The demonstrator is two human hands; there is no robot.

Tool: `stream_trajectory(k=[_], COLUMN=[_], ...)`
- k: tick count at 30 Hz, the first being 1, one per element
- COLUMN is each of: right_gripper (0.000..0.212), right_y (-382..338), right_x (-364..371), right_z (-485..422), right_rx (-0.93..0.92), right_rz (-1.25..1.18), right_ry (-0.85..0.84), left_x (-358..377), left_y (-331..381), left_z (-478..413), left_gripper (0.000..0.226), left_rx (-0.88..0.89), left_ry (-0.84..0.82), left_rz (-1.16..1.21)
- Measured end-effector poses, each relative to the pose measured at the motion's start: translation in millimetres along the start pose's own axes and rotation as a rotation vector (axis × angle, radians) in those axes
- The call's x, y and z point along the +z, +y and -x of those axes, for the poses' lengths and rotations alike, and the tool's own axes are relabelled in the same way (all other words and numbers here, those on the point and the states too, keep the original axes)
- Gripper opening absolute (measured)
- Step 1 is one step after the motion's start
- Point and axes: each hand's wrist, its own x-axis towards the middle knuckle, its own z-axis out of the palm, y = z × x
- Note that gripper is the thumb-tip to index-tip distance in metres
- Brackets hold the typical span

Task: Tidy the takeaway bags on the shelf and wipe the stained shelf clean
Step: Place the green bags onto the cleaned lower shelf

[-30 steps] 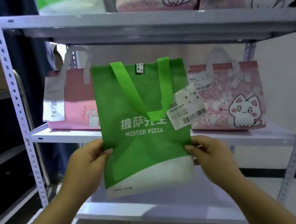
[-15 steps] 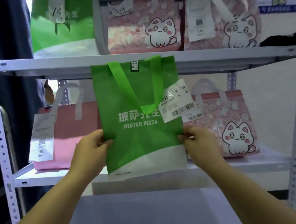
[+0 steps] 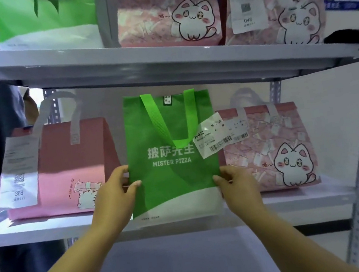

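Left hand [image 3: 114,192] pinches green bag [image 3: 174,167] at its left edge, right hand [image 3: 236,181] pinches the right edge. Bag upright, flat, white band at bottom, "MISTER PIZZA" print, green handle hanging down front, white label [image 3: 212,138] at right. Its base is at the middle shelf [image 3: 47,227] front edge, between two pink bags [image 3: 69,166].

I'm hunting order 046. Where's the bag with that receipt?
Head view, upper shelf, right side: the pink cat bag with the 046 receipt stands just right of the neighbouring cat bag, up-right of the green bag.
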Motion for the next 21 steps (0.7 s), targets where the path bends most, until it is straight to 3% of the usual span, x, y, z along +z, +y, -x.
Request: stream_trajectory(k=[5, 9, 21], right_gripper=[0.004, 0.022, 0.012], right_y=[8, 13, 20], right_x=[14, 25, 42], right_z=[-11, -16, -36], right_rx=[0.027, 0.078, 0.127], right_rz=[0.107, 0.138, 0.196], right_ry=[0.019, -0.019, -0.006], left_x=[8, 13, 37], left_y=[-7, -12, -33], left_z=[-3, -13, -34], left_gripper=[0.017, 0.025, 0.025], left_rx=[-0.019, -0.038, -0.06], left_ry=[0.015, -0.015, 0.028], left_rz=[-0.176, -0.15, -0.11])
